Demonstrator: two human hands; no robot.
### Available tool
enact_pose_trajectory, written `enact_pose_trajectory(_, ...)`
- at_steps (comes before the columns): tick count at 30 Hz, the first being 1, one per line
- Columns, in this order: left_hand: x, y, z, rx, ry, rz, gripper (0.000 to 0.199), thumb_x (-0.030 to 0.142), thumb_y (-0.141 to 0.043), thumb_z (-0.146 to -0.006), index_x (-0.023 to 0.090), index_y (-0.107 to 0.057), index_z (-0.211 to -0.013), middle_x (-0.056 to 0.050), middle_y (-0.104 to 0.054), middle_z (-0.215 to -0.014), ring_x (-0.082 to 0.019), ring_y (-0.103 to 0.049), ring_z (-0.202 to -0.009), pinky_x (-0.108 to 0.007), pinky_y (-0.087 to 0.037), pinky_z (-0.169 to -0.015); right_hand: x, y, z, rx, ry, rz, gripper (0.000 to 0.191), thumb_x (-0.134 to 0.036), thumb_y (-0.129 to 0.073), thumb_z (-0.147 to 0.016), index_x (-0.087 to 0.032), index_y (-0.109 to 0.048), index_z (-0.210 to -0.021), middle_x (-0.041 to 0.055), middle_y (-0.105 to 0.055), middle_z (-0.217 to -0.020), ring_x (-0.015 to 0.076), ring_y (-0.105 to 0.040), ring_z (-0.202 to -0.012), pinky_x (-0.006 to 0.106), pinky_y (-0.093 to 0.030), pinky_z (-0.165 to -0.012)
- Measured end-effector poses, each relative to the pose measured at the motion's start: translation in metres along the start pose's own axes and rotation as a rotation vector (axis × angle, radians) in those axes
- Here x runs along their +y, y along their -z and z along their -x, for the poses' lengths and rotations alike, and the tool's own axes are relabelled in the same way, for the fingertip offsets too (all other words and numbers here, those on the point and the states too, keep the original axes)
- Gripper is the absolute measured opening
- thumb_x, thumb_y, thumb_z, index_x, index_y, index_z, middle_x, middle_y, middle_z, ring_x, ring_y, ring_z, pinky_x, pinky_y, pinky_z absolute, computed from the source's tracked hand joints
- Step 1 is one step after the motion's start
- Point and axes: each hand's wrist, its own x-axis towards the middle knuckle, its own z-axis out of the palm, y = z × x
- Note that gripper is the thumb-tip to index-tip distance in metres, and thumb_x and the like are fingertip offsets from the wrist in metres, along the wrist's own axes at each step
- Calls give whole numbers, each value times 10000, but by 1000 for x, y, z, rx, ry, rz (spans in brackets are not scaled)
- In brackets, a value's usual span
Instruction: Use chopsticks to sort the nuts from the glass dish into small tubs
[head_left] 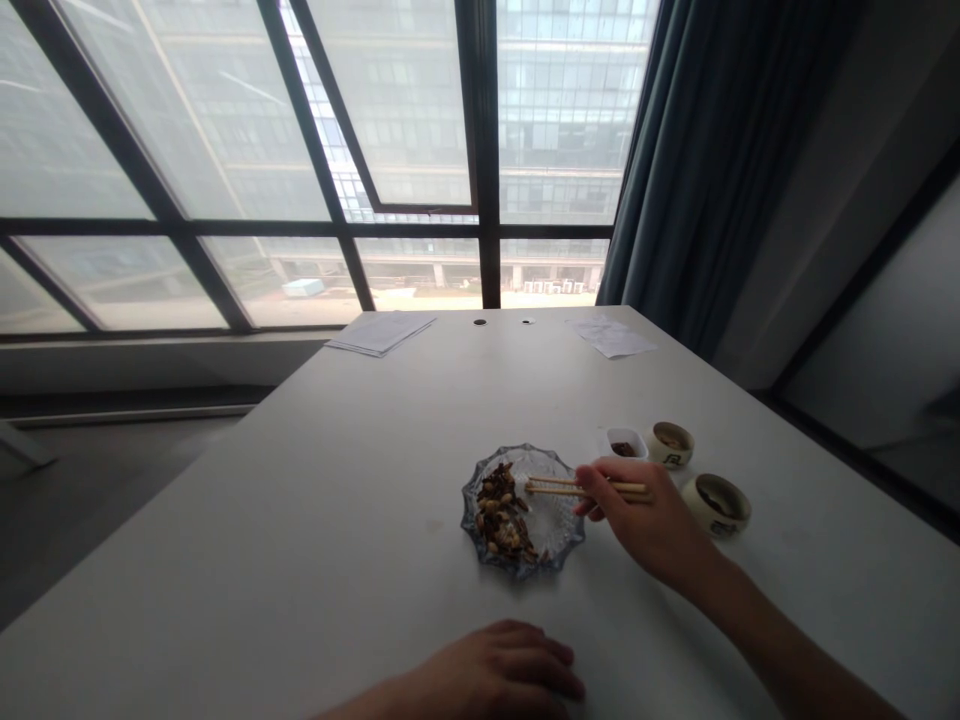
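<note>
So the person's right hand (pixel 637 520) is closed around a pair of wooden chopsticks (pixel 585 488), tips over a scalloped blue glass dish (pixel 559 548) on the white tabletop (pixel 300 520). A heap of dark nuts and shells (pixel 501 512) fills one side, the other half's bare. A small white dish (pixel 609 436) beside a ceramic cup (pixel 670 444) holds a little dark stuff, and the left hand (pixel 502 675) rests empty near the edge

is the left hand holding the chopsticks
No, the left hand rests on the table holding nothing, while the right hand holds the chopsticks.
</note>
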Motion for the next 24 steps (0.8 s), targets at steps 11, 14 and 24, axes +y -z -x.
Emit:
enact_pose_trajectory(11, 1, 1, 0, -11, 9, 4, 218, 257, -521, -1067, 243, -676, -1221, -80, -713, -1374, -221, -592, -1391, -355, -412, -1217, 9, -6, 0, 40, -44, -67, 525, -618, -560, -1007, -191, -765, -782, 89, -796, -762, 247, -775, -703, 328, -601, -639)
enact_pose_trajectory(14, 0, -1, 1, -19, 1, -7, 216, 238, -530, -1060, 239, -667, -1227, -86, -704, -1390, -223, -584, -1400, -364, -403, -1226, 5, -2, 0, 76, -36, -79, 523, -621, -572, -1002, -189, -770, -785, 98, -801, -774, 256, -786, -713, 338, -623, -646)
enact_pose_trajectory(24, -5, -3, 0, 0, -11, 11, 203, 239, -566, -1041, 243, -655, -1224, -79, -711, -1376, -227, -605, -1378, -335, -418, -1211, -16, 88, 13, 613, 10, 117, 414, -617, -692, -930, -220, -805, -902, 100, -821, -813, 292, -802, -701, 377, -641, -632)
